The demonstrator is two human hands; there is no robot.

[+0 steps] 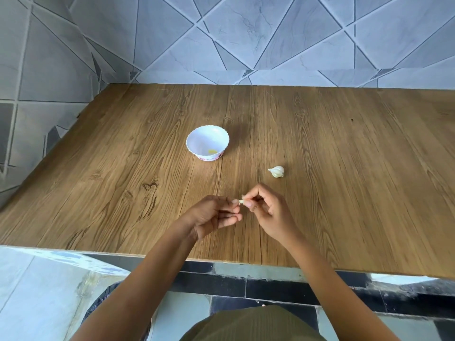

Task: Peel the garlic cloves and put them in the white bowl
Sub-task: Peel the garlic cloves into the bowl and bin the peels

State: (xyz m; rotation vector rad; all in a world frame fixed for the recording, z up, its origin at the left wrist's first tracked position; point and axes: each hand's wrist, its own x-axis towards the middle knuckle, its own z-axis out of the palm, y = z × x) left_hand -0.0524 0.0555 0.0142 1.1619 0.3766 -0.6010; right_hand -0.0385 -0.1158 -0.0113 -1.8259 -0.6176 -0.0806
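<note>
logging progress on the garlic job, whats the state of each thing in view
white bowl: upright on the table, one small yellowish piece inside
garlic bulb: lying on its side, unheld
garlic clove: pinched between both hands
left hand: fingertips pinch the clove
right hand: fingertips pinch the clove

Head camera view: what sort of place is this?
Probably a home kitchen: wood-grain table against a grey tiled wall, a white bowl and garlic bulb on it, left hand and right hand pinching a garlic clove.
</note>
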